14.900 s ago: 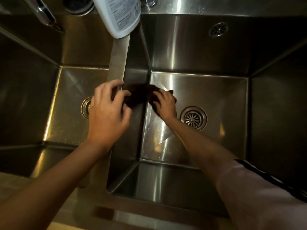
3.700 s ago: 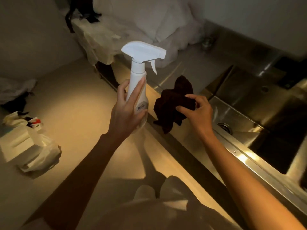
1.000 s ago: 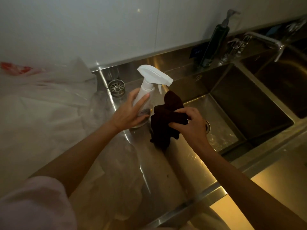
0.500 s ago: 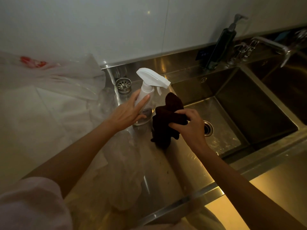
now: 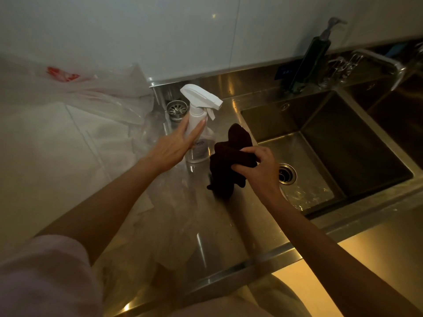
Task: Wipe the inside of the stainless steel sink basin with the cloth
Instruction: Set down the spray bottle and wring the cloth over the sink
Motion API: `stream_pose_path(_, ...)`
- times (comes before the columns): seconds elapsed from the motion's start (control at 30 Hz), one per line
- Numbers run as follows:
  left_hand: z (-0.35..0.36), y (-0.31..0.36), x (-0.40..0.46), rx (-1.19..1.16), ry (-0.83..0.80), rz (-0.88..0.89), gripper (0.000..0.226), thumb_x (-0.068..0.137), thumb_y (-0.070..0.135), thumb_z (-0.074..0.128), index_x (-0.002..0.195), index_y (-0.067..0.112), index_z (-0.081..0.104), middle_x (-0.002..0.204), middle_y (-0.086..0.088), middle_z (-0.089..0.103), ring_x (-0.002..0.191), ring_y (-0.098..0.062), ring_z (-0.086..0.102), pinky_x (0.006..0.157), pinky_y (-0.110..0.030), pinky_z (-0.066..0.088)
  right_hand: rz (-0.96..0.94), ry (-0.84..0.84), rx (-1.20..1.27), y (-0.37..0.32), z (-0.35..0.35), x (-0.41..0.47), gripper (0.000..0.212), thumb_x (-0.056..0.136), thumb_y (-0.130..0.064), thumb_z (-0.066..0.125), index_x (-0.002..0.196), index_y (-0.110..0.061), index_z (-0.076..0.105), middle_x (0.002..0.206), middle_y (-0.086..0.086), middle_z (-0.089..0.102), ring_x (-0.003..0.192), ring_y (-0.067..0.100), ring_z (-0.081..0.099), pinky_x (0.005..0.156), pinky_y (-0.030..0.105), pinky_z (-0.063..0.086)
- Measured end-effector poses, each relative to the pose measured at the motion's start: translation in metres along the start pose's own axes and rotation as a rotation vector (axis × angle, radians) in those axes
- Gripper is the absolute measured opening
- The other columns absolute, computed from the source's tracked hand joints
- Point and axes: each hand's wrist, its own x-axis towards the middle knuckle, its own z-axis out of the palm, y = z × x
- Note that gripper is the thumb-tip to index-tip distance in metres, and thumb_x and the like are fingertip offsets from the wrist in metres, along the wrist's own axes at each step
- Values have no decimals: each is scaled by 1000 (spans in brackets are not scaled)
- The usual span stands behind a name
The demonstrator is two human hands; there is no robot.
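The dark brown, bunched cloth (image 5: 229, 161) hangs from the right hand (image 5: 257, 167) over the steel drainboard (image 5: 231, 227), just left of the rectangular stainless steel sink basin (image 5: 338, 143) (its wet floor and round drain (image 5: 286, 173) lie immediately right of that hand). The wipe turns on this: the basin lies to the right and lower, and the right hand is much the nearer. Its fingers are curled tight round the cloth's upper folds. The left hand (image 5: 174, 148) has straight, slightly spread fingers resting against the white trigger spray bottle (image 5: 199, 124), which stands upright on the drainboard; they do not close around it.
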Motion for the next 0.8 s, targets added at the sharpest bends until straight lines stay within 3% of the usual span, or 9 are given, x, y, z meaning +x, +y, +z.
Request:
stream_pose_path(0.07, -8, 4, -1, 28, -6, 5, 95, 75, -3, 49, 154, 24, 4, 153, -26, 14, 64, -31, 59, 41, -26, 37, -1, -2, 1, 0, -1, -3, 35, 70, -17, 79, 101, -23, 65, 112, -3, 53, 109, 15, 51, 96, 39, 49)
stream_pose_path(0.13, -15, 8, -2, 81, -2, -2, 103, 66, -12, 56, 153, 21, 13, 152, -27, 20, 74, -34, 61, 43, -26, 33, -6, -5, 7, -1, -2, -6, 34, 70, -17, 79, 101, -23, 65, 112, -2, 54, 109, 15, 51, 96, 42, 49)
stream_pose_path(0.2, -19, 12, -7, 133, 20, -14, 102, 69, -14, 63, 152, 21, 18, 151, -26, 25, 93, -38, 60, 48, -31, 43, -13, -9, 15, -1, -3, -9, 34, 70, -18, 79, 102, -22, 65, 112, -1, 55, 109, 15, 52, 95, 43, 50)
stream_pose_path(0.3, -27, 22, -19, 161, 95, -39, 71, 85, 2, 66, 147, 15, 35, 140, -25, 47, 116, -39, 56, 66, -41, 55, -22, -5, 28, -2, -5, -11, 34, 70, -18, 79, 101, -22, 65, 111, -1, 55, 108, 15, 53, 94, 43, 50)
stream_pose_path(0.37, -34, 32, -28, 168, 158, -69, 44, 89, 13, 66, 132, 10, 57, 124, -22, 61, 111, -36, 61, 70, -41, 56, -27, 3, 38, -1, -7, -13, 34, 70, -17, 79, 99, -25, 65, 111, -2, 55, 108, 15, 53, 94, 43, 50)
stream_pose_path(0.47, -45, 48, -39, 118, 205, -110, 24, 93, 23, 62, 112, 11, 70, 104, -12, 71, 90, -30, 68, 63, -39, 56, -35, 4, 62, 1, -12, -16, 34, 70, -16, 79, 98, -27, 63, 110, -3, 55, 107, 15, 53, 94, 40, 51)
stream_pose_path(0.63, -74, 94, -37, -29, 315, -111, 20, 92, 25, 61, 96, 12, 75, 95, -5, 73, 83, -22, 69, 63, -39, 54, -49, 14, 89, 12, -28, -20, 34, 70, -15, 79, 97, -28, 62, 110, -3, 56, 105, 12, 54, 85, 21, 49)
stream_pose_path(0.73, -88, 129, -18, -127, 317, -25, 24, 91, 28, 58, 101, 13, 74, 98, -4, 73, 90, -19, 68, 68, -40, 56, -80, 7, 67, 20, -49, -20, 36, 69, -16, 80, 97, -30, 62, 108, -7, 54, 100, 2, 52, 74, 6, 43)
stream_pose_path(0.8, -93, 150, 1, -199, 262, 5, 31, 90, 31, 57, 109, 12, 71, 103, -4, 71, 96, -20, 65, 74, -42, 55, -131, -17, 41, 26, -70, -20, 37, 69, -17, 80, 98, -31, 63, 108, -11, 52, 99, -3, 50, 74, 3, 43)
